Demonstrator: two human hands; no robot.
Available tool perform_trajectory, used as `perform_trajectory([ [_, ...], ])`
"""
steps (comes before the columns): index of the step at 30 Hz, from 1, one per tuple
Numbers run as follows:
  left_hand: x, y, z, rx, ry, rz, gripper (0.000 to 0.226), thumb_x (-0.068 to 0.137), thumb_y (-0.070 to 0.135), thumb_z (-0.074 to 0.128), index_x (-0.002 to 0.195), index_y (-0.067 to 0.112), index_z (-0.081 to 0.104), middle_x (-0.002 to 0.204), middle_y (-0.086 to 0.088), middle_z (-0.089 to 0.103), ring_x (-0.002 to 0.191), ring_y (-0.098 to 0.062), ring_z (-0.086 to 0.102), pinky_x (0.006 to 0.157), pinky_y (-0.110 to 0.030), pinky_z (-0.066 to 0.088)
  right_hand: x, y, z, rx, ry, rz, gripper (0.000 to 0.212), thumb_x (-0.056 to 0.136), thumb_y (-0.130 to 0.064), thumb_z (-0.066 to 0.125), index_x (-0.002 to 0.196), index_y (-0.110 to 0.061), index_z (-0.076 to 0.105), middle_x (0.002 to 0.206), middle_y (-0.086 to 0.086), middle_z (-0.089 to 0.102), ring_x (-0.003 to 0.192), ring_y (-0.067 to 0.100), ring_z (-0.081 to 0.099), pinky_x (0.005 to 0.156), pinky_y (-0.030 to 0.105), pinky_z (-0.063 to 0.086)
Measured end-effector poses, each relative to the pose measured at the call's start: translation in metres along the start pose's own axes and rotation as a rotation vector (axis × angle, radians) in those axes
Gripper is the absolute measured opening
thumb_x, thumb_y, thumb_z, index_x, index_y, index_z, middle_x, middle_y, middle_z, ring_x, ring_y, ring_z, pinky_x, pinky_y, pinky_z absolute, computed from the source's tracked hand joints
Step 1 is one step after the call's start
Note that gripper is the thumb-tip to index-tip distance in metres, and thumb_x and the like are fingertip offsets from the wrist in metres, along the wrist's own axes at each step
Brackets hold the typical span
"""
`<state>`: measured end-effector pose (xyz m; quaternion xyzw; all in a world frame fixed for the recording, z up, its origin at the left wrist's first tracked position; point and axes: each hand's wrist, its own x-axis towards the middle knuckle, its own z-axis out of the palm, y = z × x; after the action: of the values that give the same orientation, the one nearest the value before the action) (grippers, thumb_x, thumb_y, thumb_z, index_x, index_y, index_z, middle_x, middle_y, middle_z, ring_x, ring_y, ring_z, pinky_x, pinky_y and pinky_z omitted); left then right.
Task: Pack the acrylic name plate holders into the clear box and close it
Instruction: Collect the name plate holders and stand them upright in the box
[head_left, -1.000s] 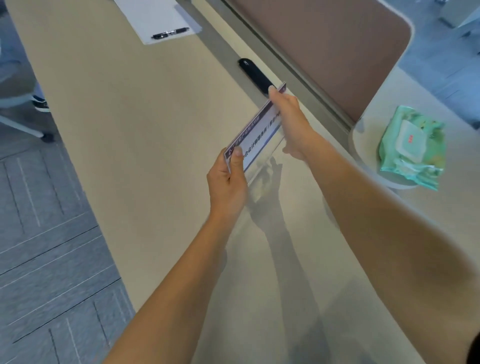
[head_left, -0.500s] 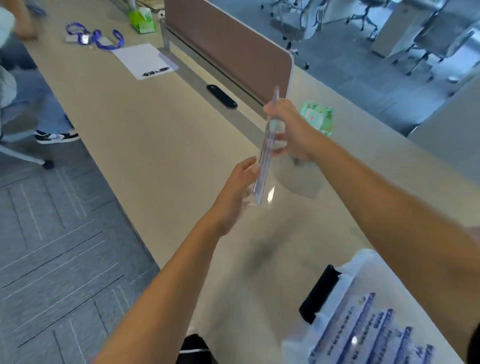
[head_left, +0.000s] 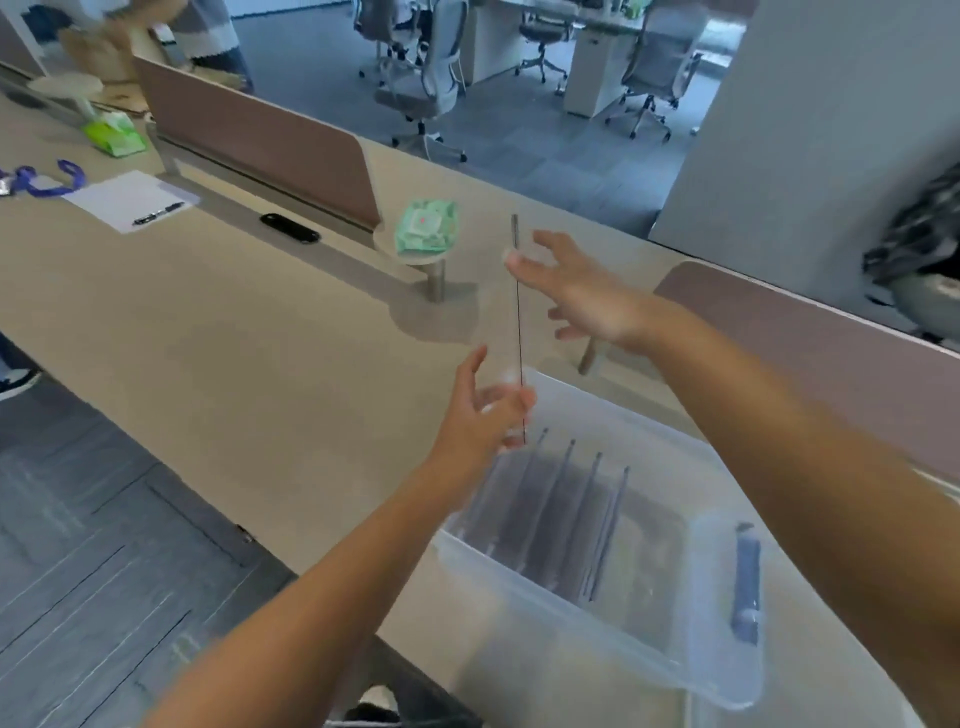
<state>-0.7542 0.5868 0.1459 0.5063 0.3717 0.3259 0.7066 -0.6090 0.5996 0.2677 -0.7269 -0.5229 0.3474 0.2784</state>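
A holder (head_left: 518, 322) is held edge-on above a desk (head_left: 260, 338), just over the far-left corner of an open clear box (head_left: 597, 639). Its near end is pinched by the left hand (head_left: 480, 421), thumb on one side, curled fingers on the other. Its far end is steadied by the right hand (head_left: 576, 291), whose fingers are spread and fairly straight, the thumb tip at the plate. Through the blur it cannot be told whether that is a true pinch. Other holders (head_left: 566, 499) are stood on edge in rows inside the box, so the upright hold is probably meant to let this one be slotted in beside them.
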Motion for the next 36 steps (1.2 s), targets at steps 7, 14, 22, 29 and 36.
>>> perform_trajectory([
  [7, -0.025, -0.022, 0.032, 0.145, -0.214, -0.054, 0.105, 0.071, 0.043, 0.081, 0.153, 0.025, 0.019, 0.121, -0.002, 0.055, 0.099, -0.014, 0.065, 0.075, -0.033, 0.059, -0.083, 0.027, 0.000, -0.260, 0.164, 0.111, 0.065, 0.095, -0.048, 0.053, 0.149, -0.024, 0.024, 0.113, 0.012, 0.068, 0.067, 0.021, 0.074, 0.071, 0.045, 0.062],
  [14, -0.055, -0.038, 0.033, 0.296, -0.453, -0.033, 0.105, 0.073, 0.040, 0.081, 0.152, 0.032, 0.013, 0.135, 0.007, 0.045, 0.108, -0.001, 0.058, 0.094, -0.037, 0.053, -0.112, 0.035, 0.011, -0.497, 0.464, 0.250, 0.060, 0.097, -0.020, 0.042, 0.152, -0.016, 0.019, 0.104, 0.013, 0.063, 0.060, 0.015, 0.063, 0.051, 0.029, 0.046],
  [22, -0.072, -0.038, 0.051, 0.523, -0.766, -0.025, 0.100, 0.080, 0.033, 0.077, 0.150, 0.035, 0.006, 0.104, 0.040, 0.026, 0.106, 0.018, 0.032, 0.084, 0.005, 0.023, -0.152, 0.080, 0.002, -0.442, 0.490, 0.330, 0.042, 0.097, -0.017, 0.049, 0.136, -0.018, 0.035, 0.098, 0.012, 0.068, 0.066, 0.020, 0.071, 0.054, 0.039, 0.061],
  [29, -0.058, -0.057, 0.103, 0.642, -0.780, -0.007, 0.097, 0.075, 0.033, 0.082, 0.143, 0.043, 0.014, 0.111, 0.034, 0.031, 0.101, 0.013, 0.046, 0.088, -0.008, 0.038, -0.162, 0.132, -0.037, -0.353, 0.507, 0.369, 0.033, 0.098, -0.016, 0.049, 0.129, -0.017, 0.037, 0.098, 0.009, 0.067, 0.062, 0.012, 0.068, 0.042, 0.025, 0.053],
  [36, -0.036, -0.089, 0.149, 0.823, -0.694, -0.107, 0.120, 0.065, 0.062, 0.078, 0.154, 0.036, 0.001, 0.158, 0.014, 0.010, 0.142, -0.008, 0.019, 0.112, -0.034, 0.019, -0.141, 0.205, -0.059, -0.253, 0.391, 0.389, 0.046, 0.093, -0.013, 0.045, 0.138, -0.018, 0.035, 0.077, 0.005, 0.067, 0.060, 0.018, 0.071, 0.056, 0.041, 0.060],
])
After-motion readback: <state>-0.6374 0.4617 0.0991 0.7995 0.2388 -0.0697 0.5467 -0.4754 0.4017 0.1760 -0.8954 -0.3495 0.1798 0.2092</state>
